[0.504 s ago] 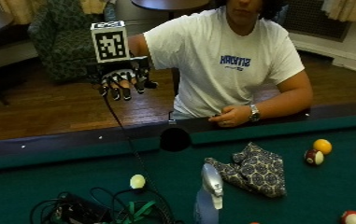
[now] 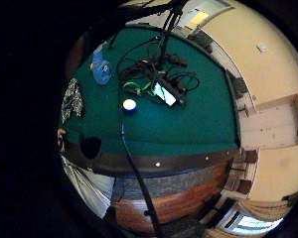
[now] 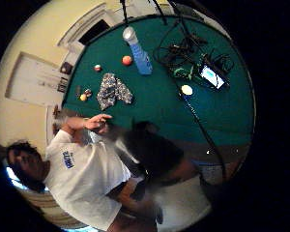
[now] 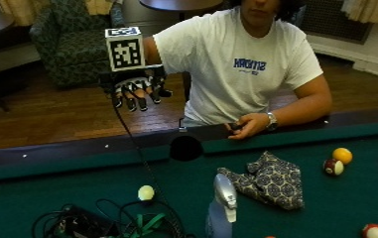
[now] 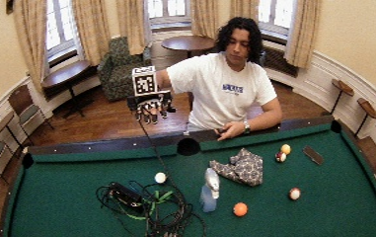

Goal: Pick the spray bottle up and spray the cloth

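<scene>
1. Behind the near rail of the green pool tabletop (image 4: 56,208) sits a person in a white T-shirt (image 4: 241,59) with blue chest lettering too small to read.
2. Raised in the air beside the person's shoulder, well above and back from the felt, is the right hand (image 4: 138,89); its fingers hang down, relaxed and spread, holding nothing.
3. The bare left hand (image 4: 248,126) rests on the rail with the fingers curled; a watch is on that wrist.
4. The spray bottle (image 4: 220,210) stands upright on the felt, pale blue and translucent with a grey-white trigger head; what is in it cannot be told, and no label can be read.
5. The cloth (image 4: 268,181), dark with a pale repeating pattern, lies crumpled just beside the bottle, apart from it.
6. A yellow ball (image 4: 342,155) touches a striped ball (image 4: 333,167) past the cloth; a pale ball (image 4: 146,192) lies beside a tangle of cables (image 4: 109,223).
7. A side pocket (image 4: 186,148) opens in the rail, near the left hand.
</scene>
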